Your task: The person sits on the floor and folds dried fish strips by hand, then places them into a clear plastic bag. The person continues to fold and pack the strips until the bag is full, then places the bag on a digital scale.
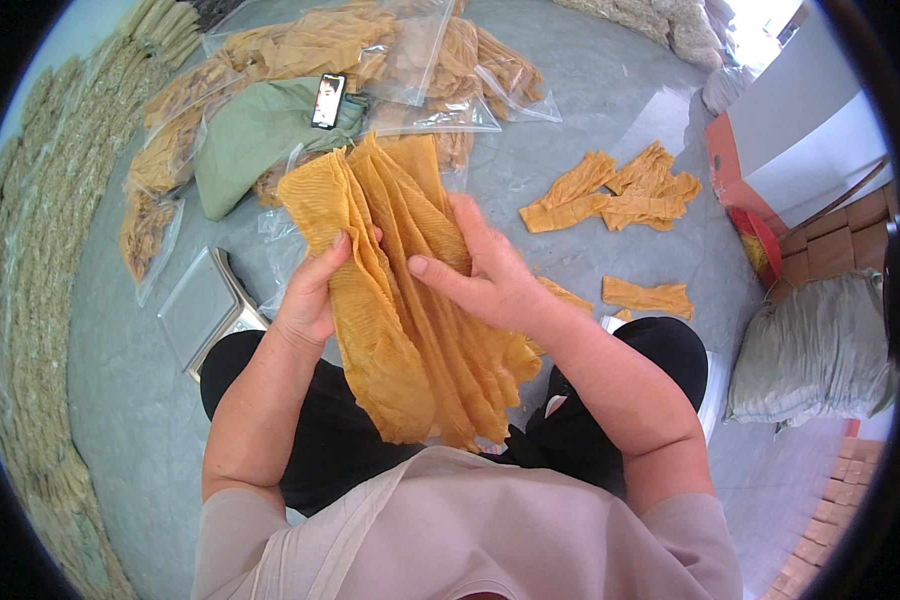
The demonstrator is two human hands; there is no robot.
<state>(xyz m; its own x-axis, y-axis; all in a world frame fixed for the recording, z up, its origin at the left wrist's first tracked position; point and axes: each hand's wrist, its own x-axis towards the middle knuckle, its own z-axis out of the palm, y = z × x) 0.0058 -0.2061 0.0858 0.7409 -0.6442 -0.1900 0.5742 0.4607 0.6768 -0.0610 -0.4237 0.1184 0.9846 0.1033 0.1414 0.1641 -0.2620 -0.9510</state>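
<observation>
A bundle of thin, wrinkled amber sheets (401,300), finely ridged and folded lengthwise, is held up over my lap. The picture does not settle their material. My left hand (317,286) grips its left edge, thumb in front and fingers mostly behind. On the opposite side, my right hand (487,271) has hold of the bundle, its thumb across the front folds. The bundle fans out at its lower end, above my black trousers. Several similar amber strips (619,199) lie on the floor ahead to the right, with a single flat strip (649,296) nearer my right knee.
Clear plastic bags of amber sheets (307,41) spread across the floor ahead. A phone (328,101) lies on green cloth (251,135). Beside my left knee stands a weighing scale (206,304). Stacked pale bundles (37,300) line the left; a stuffed woven sack (810,349) is at right.
</observation>
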